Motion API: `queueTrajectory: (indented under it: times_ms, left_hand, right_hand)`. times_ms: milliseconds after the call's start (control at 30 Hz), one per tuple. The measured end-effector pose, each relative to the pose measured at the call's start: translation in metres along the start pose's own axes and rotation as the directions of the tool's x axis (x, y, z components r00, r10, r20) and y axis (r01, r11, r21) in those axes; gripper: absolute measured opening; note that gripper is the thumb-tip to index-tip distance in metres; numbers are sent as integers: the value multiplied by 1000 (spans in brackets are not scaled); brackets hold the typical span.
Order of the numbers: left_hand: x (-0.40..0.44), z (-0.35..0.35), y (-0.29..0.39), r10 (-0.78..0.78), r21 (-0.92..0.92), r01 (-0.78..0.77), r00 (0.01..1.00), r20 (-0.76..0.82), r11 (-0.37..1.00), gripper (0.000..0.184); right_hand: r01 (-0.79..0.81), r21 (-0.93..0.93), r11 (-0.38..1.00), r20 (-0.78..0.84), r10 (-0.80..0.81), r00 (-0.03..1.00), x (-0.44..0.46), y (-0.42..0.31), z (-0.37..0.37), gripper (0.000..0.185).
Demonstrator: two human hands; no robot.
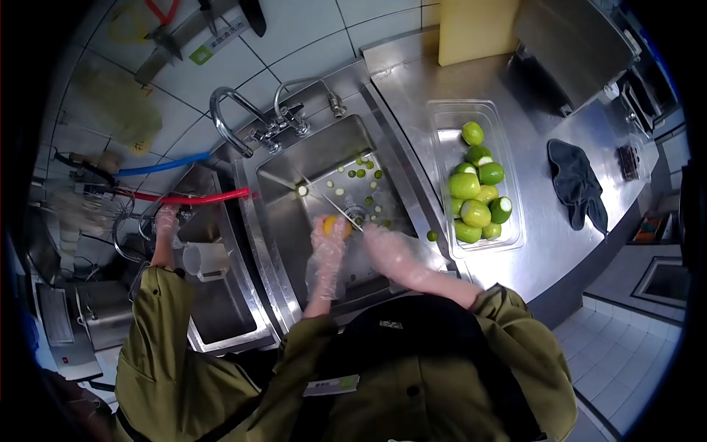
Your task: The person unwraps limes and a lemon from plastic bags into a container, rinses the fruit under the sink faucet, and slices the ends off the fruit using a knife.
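Observation:
Over the steel sink, my left hand, in a clear plastic glove, holds an orange-yellow fruit. My right hand, gloved too, grips a long thin knife whose blade points up and left across the sink, close beside the fruit. Several small green cut ends lie on the sink bottom around the drain. To the right, a clear plastic tub holds several green fruits, some with their ends cut off. One small green piece lies on the sink's right edge.
At the left, a co-worker's gloved hand is over a second sink with a clear jug. Behind my sink stands a faucet. On the right counter are a dark cloth and a yellow board.

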State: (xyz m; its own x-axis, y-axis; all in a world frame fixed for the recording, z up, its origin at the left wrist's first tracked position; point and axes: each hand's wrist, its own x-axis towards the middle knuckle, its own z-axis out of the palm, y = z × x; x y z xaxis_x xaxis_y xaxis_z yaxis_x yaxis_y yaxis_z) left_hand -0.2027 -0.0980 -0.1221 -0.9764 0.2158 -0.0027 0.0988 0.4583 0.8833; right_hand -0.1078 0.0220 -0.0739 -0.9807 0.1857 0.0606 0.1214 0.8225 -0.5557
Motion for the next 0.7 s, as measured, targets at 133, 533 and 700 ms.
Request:
queueTrajectory:
  times_ms: [133,533,700]
  left_hand:
    - [-24,-10,35,179,-271,-168,984,17,948,31]
    - [-6,-33,-6,-337,-451,326,940,59,831,40]
    - [-2,-36,-33,-574,-646,527,802,164,552,50]
  right_hand:
    - [-7,239,971,181,-38,983,7,50,115,12]
    - [12,187,982,18,-15,1000,7,3,28,21]
    - [-126,131,983,214,96,972,-5,-18,-3,20]
